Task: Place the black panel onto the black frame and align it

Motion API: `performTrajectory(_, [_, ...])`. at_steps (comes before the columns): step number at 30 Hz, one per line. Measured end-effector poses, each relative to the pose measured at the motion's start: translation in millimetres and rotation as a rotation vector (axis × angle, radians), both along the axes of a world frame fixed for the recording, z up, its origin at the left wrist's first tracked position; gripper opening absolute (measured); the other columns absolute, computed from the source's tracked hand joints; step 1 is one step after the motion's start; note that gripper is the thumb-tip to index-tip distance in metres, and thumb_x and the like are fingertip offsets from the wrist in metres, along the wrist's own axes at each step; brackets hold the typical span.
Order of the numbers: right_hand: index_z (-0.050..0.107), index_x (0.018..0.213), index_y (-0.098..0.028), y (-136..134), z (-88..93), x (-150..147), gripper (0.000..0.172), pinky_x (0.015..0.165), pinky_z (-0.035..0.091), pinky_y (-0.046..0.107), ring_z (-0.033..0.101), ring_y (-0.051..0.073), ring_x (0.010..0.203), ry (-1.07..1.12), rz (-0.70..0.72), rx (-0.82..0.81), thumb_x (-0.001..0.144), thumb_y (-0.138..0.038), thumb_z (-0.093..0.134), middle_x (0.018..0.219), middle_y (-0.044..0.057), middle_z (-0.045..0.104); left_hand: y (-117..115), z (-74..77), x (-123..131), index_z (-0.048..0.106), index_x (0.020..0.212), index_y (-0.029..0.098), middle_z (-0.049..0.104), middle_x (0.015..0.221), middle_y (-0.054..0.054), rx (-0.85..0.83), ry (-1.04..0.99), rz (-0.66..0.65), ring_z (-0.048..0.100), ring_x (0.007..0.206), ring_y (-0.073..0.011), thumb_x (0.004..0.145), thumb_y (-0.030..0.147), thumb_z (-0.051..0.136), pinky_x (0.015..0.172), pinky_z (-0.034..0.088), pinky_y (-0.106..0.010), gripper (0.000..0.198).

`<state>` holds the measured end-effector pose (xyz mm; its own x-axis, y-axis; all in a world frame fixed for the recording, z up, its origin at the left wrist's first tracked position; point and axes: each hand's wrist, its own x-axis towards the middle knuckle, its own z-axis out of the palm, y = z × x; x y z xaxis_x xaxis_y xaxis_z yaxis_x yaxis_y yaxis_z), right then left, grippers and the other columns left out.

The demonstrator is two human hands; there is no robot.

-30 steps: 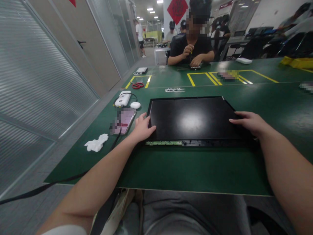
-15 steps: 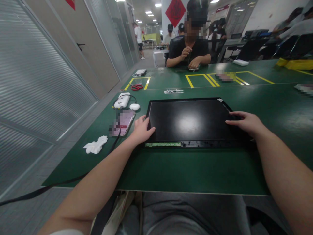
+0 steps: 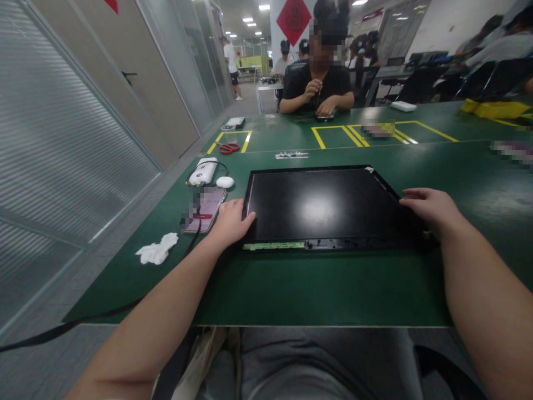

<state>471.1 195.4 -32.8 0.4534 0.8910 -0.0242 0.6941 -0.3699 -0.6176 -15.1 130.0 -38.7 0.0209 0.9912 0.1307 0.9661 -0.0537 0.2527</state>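
Note:
A black LCD screen panel [image 3: 316, 205] in a dark frame lies flat on the green table, with a narrow green circuit board [image 3: 273, 245] along its near edge. My left hand [image 3: 231, 222] holds the panel's left edge, thumb over the frame and fingers curled at the outer side. By the right edge is my right hand [image 3: 433, 208], open, with fingers pointing inward; whether its fingertips touch the frame I cannot tell. Left of my left hand lies a phone [image 3: 210, 208] with a lit screen and a black strap across it.
Crumpled white tissue [image 3: 157, 249], a white power bank [image 3: 203, 171], a white earbud case [image 3: 225, 182] and red-handled scissors [image 3: 229, 148] are on the left. Small white strips [image 3: 291, 155] lie beyond the panel. Across the table sits a person [image 3: 318, 83] handling a small device.
My right hand has drawn outward from the panel's right side. My left thumb has slid back toward the left edge. The whole view has shifted slightly; the panel still lies flat.

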Motion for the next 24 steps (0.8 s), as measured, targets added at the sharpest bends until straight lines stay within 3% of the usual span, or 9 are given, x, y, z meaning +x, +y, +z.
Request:
performTrajectory(6, [0.072, 0.089, -0.023, 0, 0.0, -1, 0.026, 0.096, 0.049, 0.045, 0.067, 0.030, 0.102, -0.053, -0.014, -0.047, 0.066, -0.034, 0.075, 0.098, 0.009, 0.074, 2, -2.2, -4, 0.067, 0.110, 0.011, 0.061, 0.134, -0.022, 0.005, 0.053, -0.025, 0.052, 0.129, -0.0358, 0.092, 0.038, 0.042, 0.113, 0.036, -0.048, 0.041])
performTrajectory(16, [0.069, 0.086, -0.021, -1, 2.8, -10, 0.017, 0.095, 0.050, 0.042, 0.067, 0.027, 0.098, -0.120, 0.047, -0.074, 0.069, -0.026, 0.070, 0.096, 0.009, 0.072, 6, -3.3, -6, 0.068, 0.113, 0.012, 0.060, 0.135, -0.020, 0.001, 0.050, -0.027, 0.052, 0.129, -0.0343, 0.091, 0.027, 0.039, 0.114, 0.036, -0.049, 0.039])
performTrajectory(24, [0.070, 0.090, -0.020, -1, 4.1, -13, 0.020, 0.093, 0.050, 0.040, 0.067, 0.025, 0.095, -0.137, 0.038, -0.085, 0.071, -0.019, 0.065, 0.096, 0.008, 0.072, 7, -4.8, -8, 0.068, 0.114, 0.012, 0.061, 0.134, -0.018, 0.001, 0.066, -0.020, 0.053, 0.130, -0.0316, 0.091, 0.024, 0.041, 0.114, 0.037, -0.047, 0.037])
